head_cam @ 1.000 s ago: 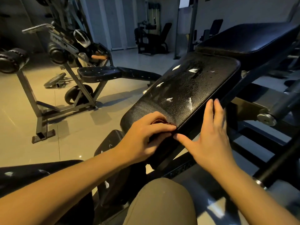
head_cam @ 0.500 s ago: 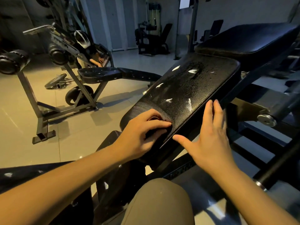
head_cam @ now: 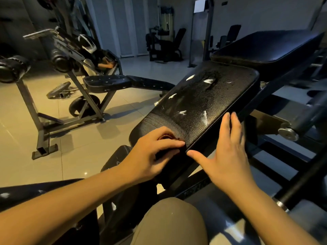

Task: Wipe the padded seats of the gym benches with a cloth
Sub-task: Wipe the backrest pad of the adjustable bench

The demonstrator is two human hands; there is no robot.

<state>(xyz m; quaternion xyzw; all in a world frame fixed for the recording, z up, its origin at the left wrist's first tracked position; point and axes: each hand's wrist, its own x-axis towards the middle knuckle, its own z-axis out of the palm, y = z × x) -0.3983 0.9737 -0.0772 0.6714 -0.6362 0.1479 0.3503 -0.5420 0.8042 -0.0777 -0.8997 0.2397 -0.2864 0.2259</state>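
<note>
A black padded bench seat (head_cam: 200, 103) slopes up in front of me, its leather torn in several pale spots. At its near end my left hand (head_cam: 152, 154) grips a small dark brown cloth (head_cam: 165, 137), which is bunched under the curled fingers and mostly hidden. My right hand (head_cam: 228, 156) lies with straight fingers along the seat's right edge, thumb spread toward the left hand. A second black pad (head_cam: 265, 50) sits higher behind the seat.
Another bench (head_cam: 108, 82) with roller pads (head_cam: 10, 71) stands on the tiled floor at left, with weight plates (head_cam: 60, 89) under it. A metal frame (head_cam: 283, 128) runs at right. My knee (head_cam: 169, 221) is below the seat. Machines stand far back.
My left hand with the cloth slid left along the seat's near end, then came back right. My right hand stayed on the seat's right edge.
</note>
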